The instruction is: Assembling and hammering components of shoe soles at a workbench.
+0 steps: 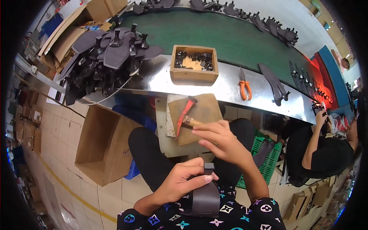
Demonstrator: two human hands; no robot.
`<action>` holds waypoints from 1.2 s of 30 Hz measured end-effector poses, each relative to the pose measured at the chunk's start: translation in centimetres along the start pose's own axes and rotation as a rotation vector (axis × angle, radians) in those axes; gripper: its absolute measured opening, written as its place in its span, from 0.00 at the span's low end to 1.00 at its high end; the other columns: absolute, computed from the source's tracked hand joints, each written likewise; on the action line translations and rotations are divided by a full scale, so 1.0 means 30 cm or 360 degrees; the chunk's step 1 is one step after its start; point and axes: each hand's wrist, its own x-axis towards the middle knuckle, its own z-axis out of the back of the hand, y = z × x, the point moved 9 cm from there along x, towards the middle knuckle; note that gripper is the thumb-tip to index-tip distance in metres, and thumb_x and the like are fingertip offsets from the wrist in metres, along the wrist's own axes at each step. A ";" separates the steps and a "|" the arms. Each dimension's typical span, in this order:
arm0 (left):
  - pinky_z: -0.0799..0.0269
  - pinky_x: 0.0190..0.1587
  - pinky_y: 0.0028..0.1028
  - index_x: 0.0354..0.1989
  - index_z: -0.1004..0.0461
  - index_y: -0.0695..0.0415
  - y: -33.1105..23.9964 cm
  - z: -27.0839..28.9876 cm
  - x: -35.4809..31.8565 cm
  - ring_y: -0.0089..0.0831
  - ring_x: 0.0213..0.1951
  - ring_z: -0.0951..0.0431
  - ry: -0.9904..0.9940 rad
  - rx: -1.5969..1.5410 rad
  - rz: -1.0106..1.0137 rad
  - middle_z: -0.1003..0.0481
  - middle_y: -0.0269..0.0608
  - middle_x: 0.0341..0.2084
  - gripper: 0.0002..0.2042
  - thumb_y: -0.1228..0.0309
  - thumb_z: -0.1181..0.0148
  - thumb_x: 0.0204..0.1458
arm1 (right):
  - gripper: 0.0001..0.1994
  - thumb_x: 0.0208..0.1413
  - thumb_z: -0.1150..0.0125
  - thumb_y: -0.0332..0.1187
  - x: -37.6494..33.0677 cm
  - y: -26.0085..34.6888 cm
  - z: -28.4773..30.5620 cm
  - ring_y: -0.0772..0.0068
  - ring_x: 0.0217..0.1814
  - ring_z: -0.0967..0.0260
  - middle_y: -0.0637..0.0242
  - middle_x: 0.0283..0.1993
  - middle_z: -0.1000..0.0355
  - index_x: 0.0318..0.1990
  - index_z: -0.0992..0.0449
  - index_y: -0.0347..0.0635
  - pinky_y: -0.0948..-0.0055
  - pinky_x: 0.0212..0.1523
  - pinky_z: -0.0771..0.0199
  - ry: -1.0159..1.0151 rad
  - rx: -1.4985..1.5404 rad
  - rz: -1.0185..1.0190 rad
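Note:
My left hand point(184, 180) grips a dark shoe sole point(206, 199) over my lap. Its heel points up, with a squarish black heel tip point(209, 166) at the top between thumb and fingers. My right hand point(224, 143) hovers with its fingers stretched out at the end of a hammer's wooden handle; whether they touch it I cannot tell. The hammer point(184, 115), with a red head, lies on a tan board point(209, 105) on a small stand between my knees.
On the metal bench stands a wooden box point(194, 74) of small black pieces, beside orange-handled pliers point(244, 90). Heeled soles point(115, 53) are heaped at left. Behind runs a green conveyor point(184, 28). A cardboard box point(103, 149), a green crate point(268, 161) and a seated person point(329, 153) flank me.

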 end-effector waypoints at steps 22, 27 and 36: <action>0.35 0.59 0.28 0.48 0.28 0.65 0.071 -0.181 -0.035 0.28 0.51 0.27 0.0454 -0.0768 0.0446 0.26 0.42 0.45 0.15 0.65 0.54 0.69 | 0.29 0.63 0.49 0.60 -0.120 0.109 -0.072 0.61 0.46 0.32 0.61 0.35 0.25 0.34 0.23 0.37 0.62 0.52 0.35 -0.0176 0.2285 -0.0264; 0.33 0.55 0.31 0.41 0.28 0.64 0.101 -0.071 0.012 0.33 0.49 0.26 -0.0012 -0.0730 0.0406 0.25 0.48 0.44 0.12 0.67 0.51 0.64 | 0.24 0.57 0.35 0.45 -0.058 -0.076 -0.011 0.50 0.52 0.29 0.49 0.51 0.30 0.51 0.28 0.32 0.60 0.54 0.30 -0.0348 -0.0711 -0.0356; 0.51 0.64 0.40 0.44 0.20 0.55 -0.152 0.178 0.044 0.39 0.57 0.35 -0.0702 0.0919 -0.0431 0.24 0.34 0.50 0.11 0.65 0.43 0.58 | 0.11 0.60 0.40 0.29 -0.226 -0.182 0.000 0.64 0.27 0.31 0.59 0.32 0.30 0.47 0.27 0.32 0.72 0.26 0.30 -0.0452 0.0549 -0.0801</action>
